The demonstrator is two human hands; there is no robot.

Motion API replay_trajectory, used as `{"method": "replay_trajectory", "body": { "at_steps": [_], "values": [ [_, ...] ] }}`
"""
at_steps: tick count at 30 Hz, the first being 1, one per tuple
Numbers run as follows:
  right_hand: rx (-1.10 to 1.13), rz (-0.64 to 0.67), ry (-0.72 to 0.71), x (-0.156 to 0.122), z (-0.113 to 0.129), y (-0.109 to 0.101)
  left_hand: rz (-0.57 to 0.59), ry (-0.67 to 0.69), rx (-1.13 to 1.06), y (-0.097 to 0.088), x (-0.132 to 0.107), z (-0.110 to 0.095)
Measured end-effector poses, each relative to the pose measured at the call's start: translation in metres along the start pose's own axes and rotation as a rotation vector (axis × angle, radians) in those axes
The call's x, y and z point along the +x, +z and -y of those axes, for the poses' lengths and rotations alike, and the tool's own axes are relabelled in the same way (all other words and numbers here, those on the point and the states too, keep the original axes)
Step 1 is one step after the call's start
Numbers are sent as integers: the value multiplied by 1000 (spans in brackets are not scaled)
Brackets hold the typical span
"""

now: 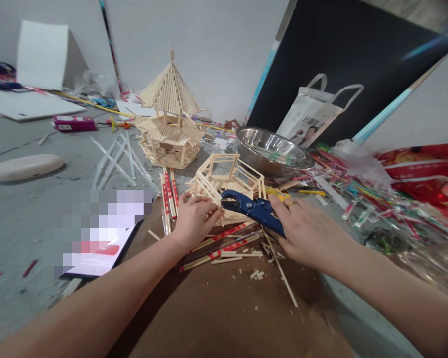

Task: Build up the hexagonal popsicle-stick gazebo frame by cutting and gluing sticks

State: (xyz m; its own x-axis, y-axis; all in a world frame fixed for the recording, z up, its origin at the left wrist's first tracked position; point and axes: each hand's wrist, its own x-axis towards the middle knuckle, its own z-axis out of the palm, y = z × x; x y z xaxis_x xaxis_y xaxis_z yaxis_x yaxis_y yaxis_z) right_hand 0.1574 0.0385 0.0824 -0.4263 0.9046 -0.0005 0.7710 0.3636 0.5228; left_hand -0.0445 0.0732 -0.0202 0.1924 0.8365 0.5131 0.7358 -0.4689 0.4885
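Note:
My left hand pinches a thin wooden stick against the edge of a small hexagonal stick frame on the brown board. My right hand grips blue cutting pliers, their jaws pointing left at the spot where my left fingers hold the stick. A ring shows on one right finger. Loose chopsticks with red wrappers and wood chips lie under both hands.
A finished stick pagoda stands behind the frame. A steel bowl sits at right, with a paper bag and a black panel behind it. Plastic wrappers pile at right. A tablet lies at left.

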Motion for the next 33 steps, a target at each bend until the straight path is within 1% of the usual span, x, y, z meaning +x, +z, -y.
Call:
{"method": "replay_trajectory", "body": {
  "at_steps": [5, 12, 17, 24, 33],
  "values": [
    [25, -25, 1, 0, 0, 1, 8, -8, 4, -1, 1, -1],
    [98, 46, 28, 0, -1, 2, 1, 0, 4, 0, 0, 0],
    [144, 46, 32, -1, -3, 2, -1, -5, -6, 1, 0, 0],
    [130, 62, 42, -2, -10, 1, 8, -7, -7, -1, 0, 0],
    [63, -23, 19, 2, -8, 2, 8, -15, -8, 0, 0, 1]
  ]
}}
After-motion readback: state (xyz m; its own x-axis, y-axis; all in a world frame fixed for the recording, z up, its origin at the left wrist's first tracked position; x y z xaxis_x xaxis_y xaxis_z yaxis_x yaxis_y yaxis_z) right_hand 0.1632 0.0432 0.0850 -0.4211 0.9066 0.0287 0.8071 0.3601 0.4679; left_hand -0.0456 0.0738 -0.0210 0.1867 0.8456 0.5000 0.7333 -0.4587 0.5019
